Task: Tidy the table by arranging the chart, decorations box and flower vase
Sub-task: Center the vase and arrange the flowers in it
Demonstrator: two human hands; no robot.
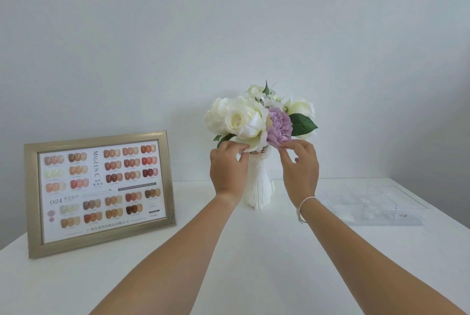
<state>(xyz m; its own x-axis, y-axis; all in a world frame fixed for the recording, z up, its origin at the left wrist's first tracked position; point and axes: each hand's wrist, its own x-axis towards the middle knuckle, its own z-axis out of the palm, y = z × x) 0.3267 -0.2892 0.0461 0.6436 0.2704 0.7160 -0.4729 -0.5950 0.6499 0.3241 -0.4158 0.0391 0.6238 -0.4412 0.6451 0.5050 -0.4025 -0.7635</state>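
Observation:
A white flower vase (257,187) stands upright at the back middle of the white table (229,251), holding white roses and a purple flower (278,125). My left hand (227,167) pinches a white petal at the bouquet's lower left. My right hand (300,164) pinches the lower edge of the purple flower. The gold-framed nail colour chart (98,189) stands propped at the left. The clear decorations box (373,204) lies flat at the right, with dividers inside.
A plain pale wall (229,22) rises directly behind the table. The table's left edge runs just beyond the chart, and its right edge lies past the clear box. A white bracelet (304,206) circles my right wrist.

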